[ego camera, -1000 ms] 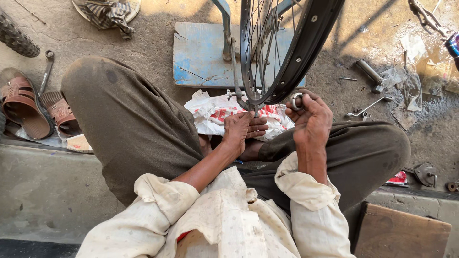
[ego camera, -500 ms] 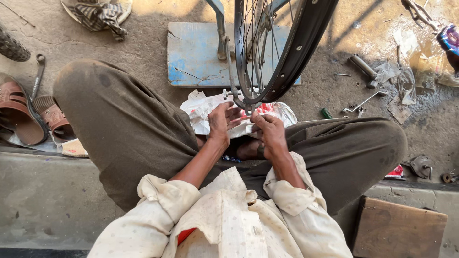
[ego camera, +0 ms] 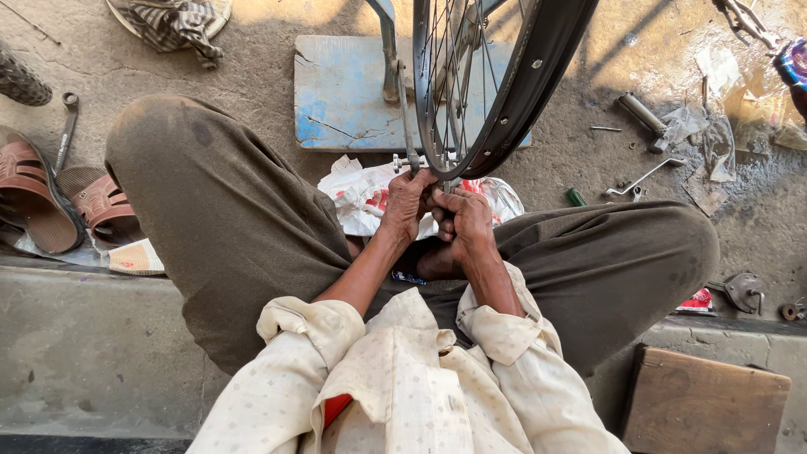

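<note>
Right hand [ego camera: 462, 220] lowered to join left hand [ego camera: 409, 200], both hands seemingly gripping black spoked wheel's [ego camera: 496, 92] rim bottom

A second ago the right hand [ego camera: 464, 220] was raised apart beside the wheel rim [ego camera: 504, 118], and it has since come down against the left hand [ego camera: 409, 202], both now bunched together under the rim's lowest point.

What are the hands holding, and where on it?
Both the left hand and right hand grip the bicycle wheel at the bottom of its rim; whether they pinch a spoke there cannot be told.
</note>
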